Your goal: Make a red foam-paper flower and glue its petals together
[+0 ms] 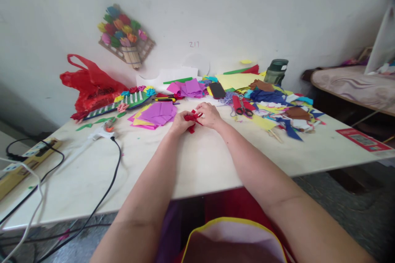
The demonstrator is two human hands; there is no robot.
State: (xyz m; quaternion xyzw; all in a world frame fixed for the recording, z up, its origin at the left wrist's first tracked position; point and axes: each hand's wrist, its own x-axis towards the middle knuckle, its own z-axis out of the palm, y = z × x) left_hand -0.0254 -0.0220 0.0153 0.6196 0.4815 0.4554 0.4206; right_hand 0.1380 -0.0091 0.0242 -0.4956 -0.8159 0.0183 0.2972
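At twelve o'clock over the bench [206, 164], left hand [181, 122] and right hand [210, 116] pinch a crumpled red craft piece [191, 118], apparently shaping it, which likely calls next for a steady grip, scissors [242, 106] at two o'clock.

Scissors [242, 107], a glue gun [101, 132] and coloured scraps [268, 97] mark a craft workspace.

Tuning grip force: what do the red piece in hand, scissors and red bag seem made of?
Red piece: matte, creased; paper or thin felt, can't tell which.
Scissors: thick dark loops, probably plastic; blades presumably metal, too small to judge finish.
Red bag: likely thin plastic, slightly shiny, by its crinkles.
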